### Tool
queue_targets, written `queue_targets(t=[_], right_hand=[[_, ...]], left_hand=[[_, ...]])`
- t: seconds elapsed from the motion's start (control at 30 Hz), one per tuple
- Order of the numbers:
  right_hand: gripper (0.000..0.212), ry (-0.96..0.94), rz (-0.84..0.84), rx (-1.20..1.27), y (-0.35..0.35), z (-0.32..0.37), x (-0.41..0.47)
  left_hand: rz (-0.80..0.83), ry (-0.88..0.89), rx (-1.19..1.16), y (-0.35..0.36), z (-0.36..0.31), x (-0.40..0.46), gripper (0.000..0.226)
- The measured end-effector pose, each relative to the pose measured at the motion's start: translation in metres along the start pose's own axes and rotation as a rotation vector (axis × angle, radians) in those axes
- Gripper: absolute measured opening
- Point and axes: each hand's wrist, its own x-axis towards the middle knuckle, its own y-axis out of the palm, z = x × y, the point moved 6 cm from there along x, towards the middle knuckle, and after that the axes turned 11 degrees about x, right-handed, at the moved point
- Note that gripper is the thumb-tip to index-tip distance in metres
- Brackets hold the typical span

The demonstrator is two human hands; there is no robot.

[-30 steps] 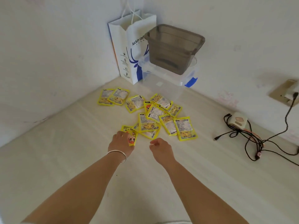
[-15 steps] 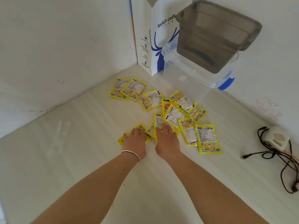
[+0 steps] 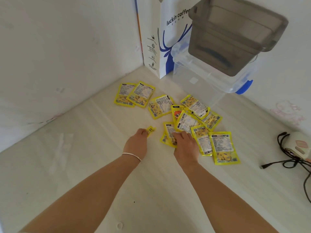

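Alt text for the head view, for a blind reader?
The left hand pinches a crumpled packet while the right hand grips a near packet at the edge of yellow snack packets scattered on a pale floor. Behind stand a paper bag and a grey tub on a clear box.

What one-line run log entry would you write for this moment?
left hand: grips lone packet | right hand: pinches near-edge packet | rest: packet pile spread on floor
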Motion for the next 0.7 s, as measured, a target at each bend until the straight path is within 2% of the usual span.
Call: queue_targets(t=[0.1, 0.2, 0.27, 0.33, 0.37, 0.43, 0.53, 0.6, 0.7], right_hand=[[0.049, -0.03, -0.157, 0.193, -0.013, -0.008, -0.003], [0.033, 0.024, -0.183, 0.38, -0.03, -0.011, -0.007], [0.034, 0.19, -0.171, 0.52, -0.036, -0.026, -0.008], [0.035, 0.434, -0.207, 0.743, -0.037, -0.048, -0.011], [0.029, 0.545, -0.248, 0.847, -0.037, -0.06, -0.014], [0.012, 0.75, -0.332, 1.008, -0.036, -0.084, -0.021], [0.022, 0.96, -0.426, 1.169, -0.03, -0.109, -0.026], [0.028, 1.043, -0.43, 1.172, -0.03, -0.121, -0.026], [0.025, 1.11, -0.357, 1.14, -0.029, -0.133, -0.021]], left_hand=[[-0.128, -0.105, -0.221, -0.02, 0.0, 0.012, 0.032], [-0.183, -0.297, -0.498, -0.037, -0.004, 0.024, 0.031], [-0.117, -0.392, -0.726, -0.036, -0.012, 0.031, 0.031], [-0.002, -0.401, -0.968, -0.031, -0.03, 0.035, 0.026], [0.038, -0.402, -1.047, -0.028, -0.04, 0.036, 0.023], [0.095, -0.406, -1.106, -0.022, -0.057, 0.038, 0.015], [0.137, -0.343, -1.12, -0.019, -0.082, 0.044, 0.02], [0.121, -0.286, -1.008, -0.02, -0.094, 0.052, 0.023], [0.102, -0.225, -0.815, -0.022, -0.107, 0.063, 0.023]])
